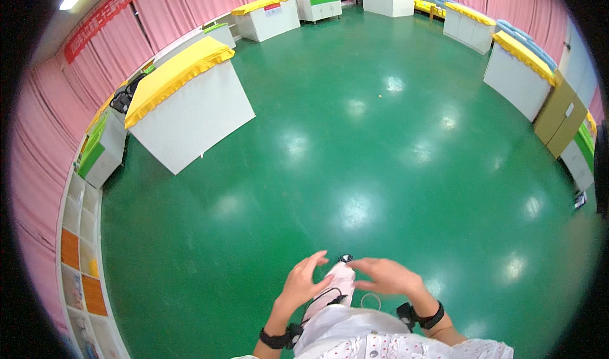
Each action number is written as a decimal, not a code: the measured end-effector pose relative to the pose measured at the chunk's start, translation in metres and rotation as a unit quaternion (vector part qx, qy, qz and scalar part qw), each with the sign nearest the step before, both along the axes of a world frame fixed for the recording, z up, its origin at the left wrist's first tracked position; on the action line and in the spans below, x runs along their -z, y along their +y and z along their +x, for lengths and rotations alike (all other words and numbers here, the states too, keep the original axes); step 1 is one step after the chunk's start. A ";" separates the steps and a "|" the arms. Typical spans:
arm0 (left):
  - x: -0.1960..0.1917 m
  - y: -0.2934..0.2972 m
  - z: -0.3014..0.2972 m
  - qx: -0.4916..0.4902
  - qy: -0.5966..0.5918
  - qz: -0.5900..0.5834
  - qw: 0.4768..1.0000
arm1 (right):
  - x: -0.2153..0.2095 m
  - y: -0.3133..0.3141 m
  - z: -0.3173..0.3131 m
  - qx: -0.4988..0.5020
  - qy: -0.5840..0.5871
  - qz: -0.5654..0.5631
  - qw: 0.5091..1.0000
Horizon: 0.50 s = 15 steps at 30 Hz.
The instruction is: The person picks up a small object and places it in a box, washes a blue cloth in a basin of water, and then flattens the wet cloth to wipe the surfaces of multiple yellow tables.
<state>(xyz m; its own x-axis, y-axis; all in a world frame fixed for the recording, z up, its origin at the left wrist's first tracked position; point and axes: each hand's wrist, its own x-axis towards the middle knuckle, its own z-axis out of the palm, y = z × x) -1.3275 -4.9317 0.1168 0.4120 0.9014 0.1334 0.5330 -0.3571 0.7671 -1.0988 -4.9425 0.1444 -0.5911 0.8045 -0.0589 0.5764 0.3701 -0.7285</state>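
My left hand [307, 278] is raised in front of my body, its fingers curved and apart, with nothing in it. Facing it, my right hand [386, 276] is also held up, fingers stretched toward the left one and slightly blurred. A gap separates the two hands. Below them show my pink trouser leg [340, 278] and a dark shoe tip [344, 257]. A black strap [276, 340] with a small device circles my left wrist, and a similar black strap [434, 316] my right. A thin black cord [331, 291] and a pale loop of cord [371, 297] hang near my waist.
Glossy green floor [285, 187] spreads ahead. A white cabinet with a yellow cover [196, 118] stands at left, near low cubby shelves [82, 251]. More covered cabinets [517, 73] line the right and far sides. Pink curtains [38, 137] hang along the walls.
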 end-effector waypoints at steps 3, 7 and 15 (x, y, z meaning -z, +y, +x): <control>-0.008 0.118 0.041 0.018 -0.014 0.090 0.996 | 0.022 0.089 0.056 0.081 -0.080 -0.013 0.993; -0.004 0.254 0.106 0.084 0.007 0.075 0.994 | 0.032 0.174 0.151 0.238 -0.073 -0.099 0.963; 0.023 0.521 0.240 0.129 0.003 0.043 0.991 | 0.089 0.335 0.317 0.435 -0.117 -0.238 0.861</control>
<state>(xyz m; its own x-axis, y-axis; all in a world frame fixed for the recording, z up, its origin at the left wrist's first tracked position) -1.0871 -4.4109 0.0935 0.6286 0.7507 0.2031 0.4188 -0.5468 0.7250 -0.7820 -4.6071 0.0554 0.2956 0.7888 -0.5389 0.6369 -0.5832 -0.5042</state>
